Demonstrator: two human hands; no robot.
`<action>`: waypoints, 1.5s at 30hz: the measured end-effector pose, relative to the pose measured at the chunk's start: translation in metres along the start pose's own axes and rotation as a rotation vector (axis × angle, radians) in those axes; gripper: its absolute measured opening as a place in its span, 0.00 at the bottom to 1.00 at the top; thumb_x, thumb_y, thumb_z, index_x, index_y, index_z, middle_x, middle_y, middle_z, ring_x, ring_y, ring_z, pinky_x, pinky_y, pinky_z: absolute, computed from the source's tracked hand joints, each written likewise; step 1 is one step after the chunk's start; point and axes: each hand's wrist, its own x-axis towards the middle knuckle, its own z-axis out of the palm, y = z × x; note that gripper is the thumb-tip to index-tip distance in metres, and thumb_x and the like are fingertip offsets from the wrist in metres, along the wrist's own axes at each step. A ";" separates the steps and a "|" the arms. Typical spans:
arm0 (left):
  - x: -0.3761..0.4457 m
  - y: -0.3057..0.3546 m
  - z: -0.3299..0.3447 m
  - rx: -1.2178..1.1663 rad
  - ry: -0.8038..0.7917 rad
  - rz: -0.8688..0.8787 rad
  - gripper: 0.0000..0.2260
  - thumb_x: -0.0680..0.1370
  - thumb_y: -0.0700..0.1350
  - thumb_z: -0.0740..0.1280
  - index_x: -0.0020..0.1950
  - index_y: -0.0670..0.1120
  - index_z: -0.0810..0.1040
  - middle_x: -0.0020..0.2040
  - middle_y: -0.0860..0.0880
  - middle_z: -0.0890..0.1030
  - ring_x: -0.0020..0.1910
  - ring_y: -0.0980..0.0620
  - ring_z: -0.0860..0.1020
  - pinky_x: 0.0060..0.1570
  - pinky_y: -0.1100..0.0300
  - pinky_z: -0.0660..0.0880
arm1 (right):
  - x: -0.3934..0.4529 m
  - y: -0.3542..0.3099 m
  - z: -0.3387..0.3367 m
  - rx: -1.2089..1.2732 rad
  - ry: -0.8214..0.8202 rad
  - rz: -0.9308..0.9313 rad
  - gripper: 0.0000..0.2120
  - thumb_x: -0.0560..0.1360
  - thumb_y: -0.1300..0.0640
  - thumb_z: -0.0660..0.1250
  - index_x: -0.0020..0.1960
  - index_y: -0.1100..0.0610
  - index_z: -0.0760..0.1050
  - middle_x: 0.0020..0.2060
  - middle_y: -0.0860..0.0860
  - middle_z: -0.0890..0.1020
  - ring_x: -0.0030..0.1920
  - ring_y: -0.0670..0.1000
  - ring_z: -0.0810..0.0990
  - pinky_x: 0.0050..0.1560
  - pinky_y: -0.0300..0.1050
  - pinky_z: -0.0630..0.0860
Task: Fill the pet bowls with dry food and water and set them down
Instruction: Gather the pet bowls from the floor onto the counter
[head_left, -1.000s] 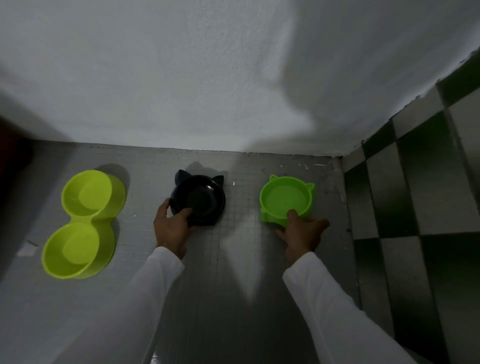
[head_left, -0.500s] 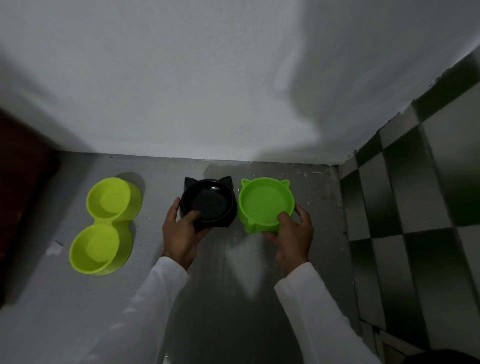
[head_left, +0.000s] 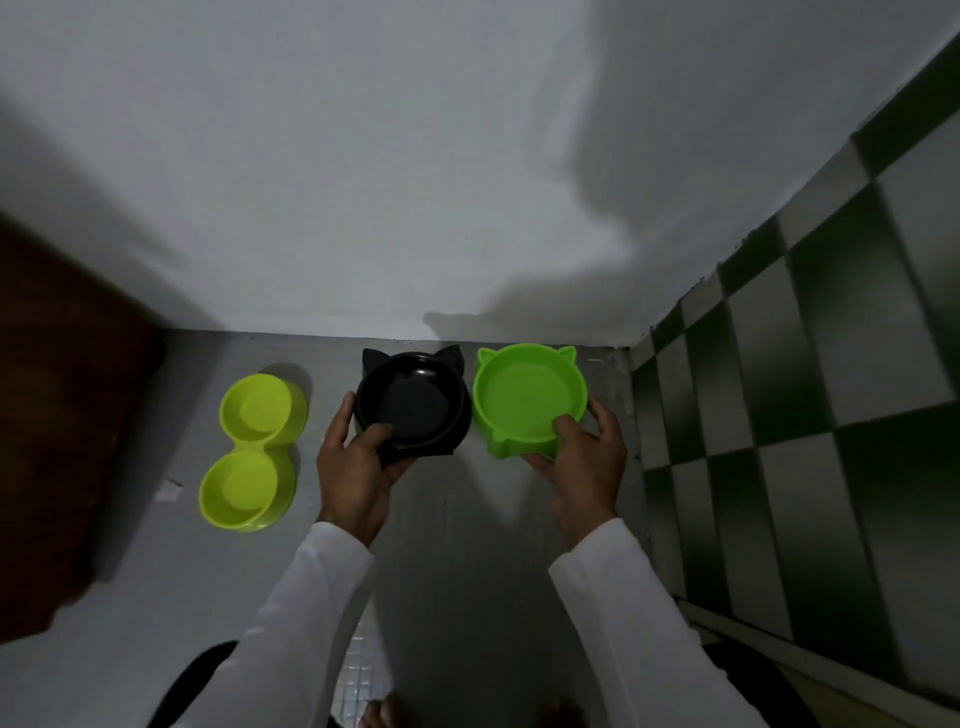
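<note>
Beside double yellow-green bowl (head_left: 253, 451): left hand (head_left: 358, 462) fingers grasp black bowl (head_left: 413, 402), right hand (head_left: 584, 465) fingers grasp green bowl (head_left: 527, 397).

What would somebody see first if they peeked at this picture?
Two bowls with little cat ears, held side by side in the middle: the left hand grips the black cat-ear bowl and the right hand grips the green cat-ear bowl, thumbs hooked over the near rims. Both look empty. To their left, a yellow-green double bowl sits on the grey floor, and a green-and-white checkered wall runs along the right.
</note>
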 end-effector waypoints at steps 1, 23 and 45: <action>-0.013 0.011 0.003 0.000 -0.004 -0.001 0.34 0.79 0.30 0.65 0.81 0.54 0.65 0.70 0.42 0.77 0.59 0.40 0.81 0.46 0.46 0.84 | -0.013 -0.011 0.000 0.001 -0.002 0.006 0.24 0.77 0.68 0.66 0.68 0.49 0.76 0.53 0.49 0.79 0.53 0.56 0.79 0.37 0.52 0.83; -0.309 0.278 0.068 0.025 -0.032 0.028 0.31 0.79 0.31 0.65 0.79 0.54 0.68 0.66 0.44 0.80 0.62 0.40 0.81 0.54 0.41 0.82 | -0.307 -0.285 0.005 0.004 -0.060 -0.006 0.26 0.77 0.67 0.67 0.70 0.46 0.74 0.57 0.49 0.78 0.56 0.56 0.80 0.42 0.56 0.84; -0.478 0.411 0.151 -0.082 -0.150 0.148 0.29 0.79 0.32 0.66 0.77 0.54 0.70 0.61 0.45 0.82 0.53 0.44 0.85 0.46 0.47 0.83 | -0.445 -0.465 -0.022 0.087 -0.169 -0.231 0.21 0.76 0.67 0.68 0.65 0.48 0.77 0.55 0.50 0.78 0.56 0.60 0.80 0.38 0.54 0.84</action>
